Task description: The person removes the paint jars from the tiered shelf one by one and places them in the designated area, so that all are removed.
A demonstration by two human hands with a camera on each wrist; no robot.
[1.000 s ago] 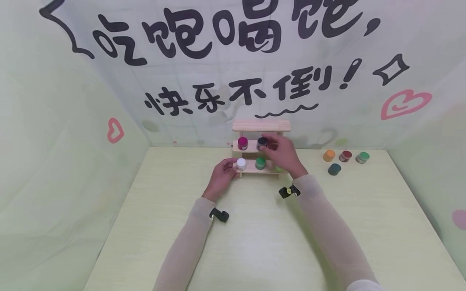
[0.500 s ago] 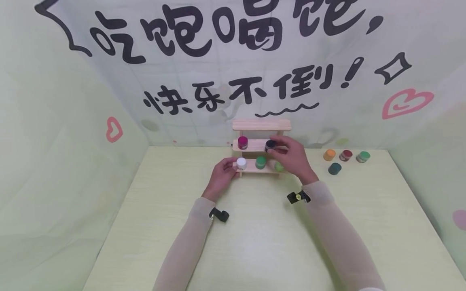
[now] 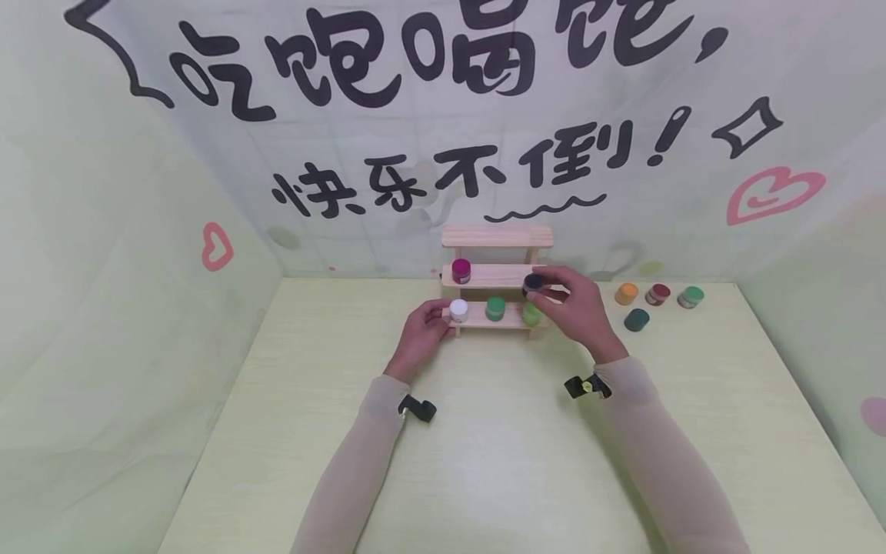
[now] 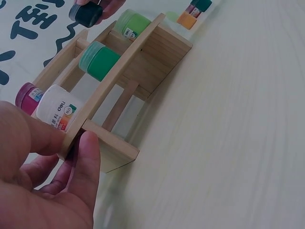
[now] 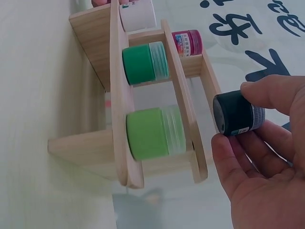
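Note:
A small three-tier wooden shelf (image 3: 497, 236) stands against the back wall. My left hand (image 3: 421, 338) grips the left end of its lowest tier, thumb above and fingers beneath in the left wrist view. Between thumb and fingers, my right hand (image 3: 577, 312) pinches a dark paint jar (image 5: 236, 113) by the right end of the middle tier. On the lowest tier sit a white jar (image 4: 58, 106), a green jar (image 5: 144, 63) and a light green jar (image 5: 155, 132). A magenta jar (image 3: 461, 271) is at the left of the middle tier.
To the right of the shelf on the table (image 3: 443, 462) stand an orange jar (image 3: 626, 293), a dark red jar (image 3: 657, 294), a green-lidded jar (image 3: 691, 297) and a teal jar (image 3: 636, 320). A wall cloth (image 3: 388, 254) with black lettering hangs close behind.
My right hand has carried the dark jar rightward along the middle tier, from its centre to its right end. The left hand stays on the shelf's left end.

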